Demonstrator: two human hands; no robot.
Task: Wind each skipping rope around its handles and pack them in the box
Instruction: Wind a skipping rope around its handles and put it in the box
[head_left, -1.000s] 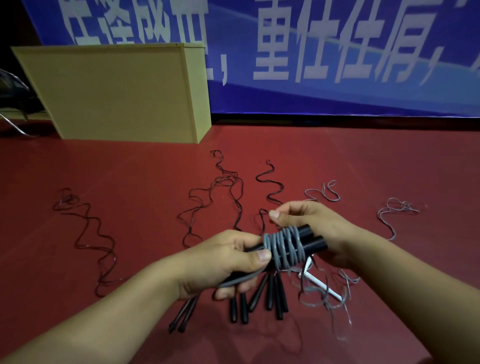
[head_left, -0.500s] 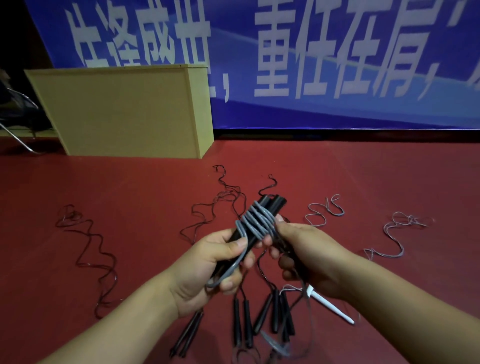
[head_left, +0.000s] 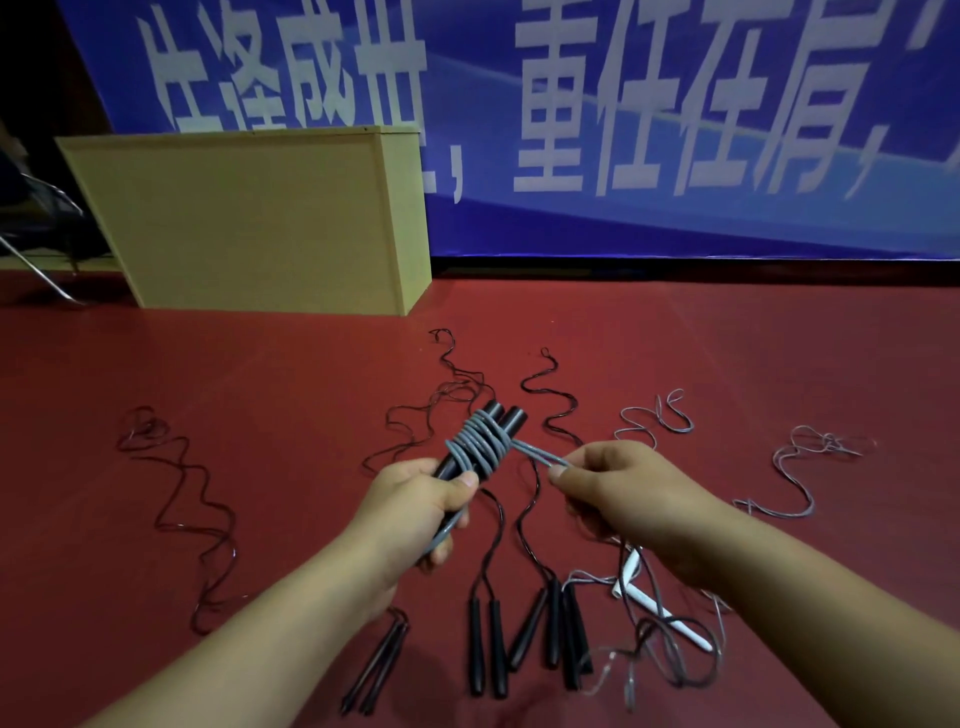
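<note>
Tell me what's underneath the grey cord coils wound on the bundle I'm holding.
Under the grey cord are two black handles side by side, their ends sticking out past the coils. The left hand grips and covers their lower part, so that end cannot be seen.

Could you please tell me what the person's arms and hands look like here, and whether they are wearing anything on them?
Both forearms are bare as far as the picture shows: no sleeves, gloves or watch. The left hand and right hand carry no visible rings or markings, and the fingernails are short and unpainted.
</note>
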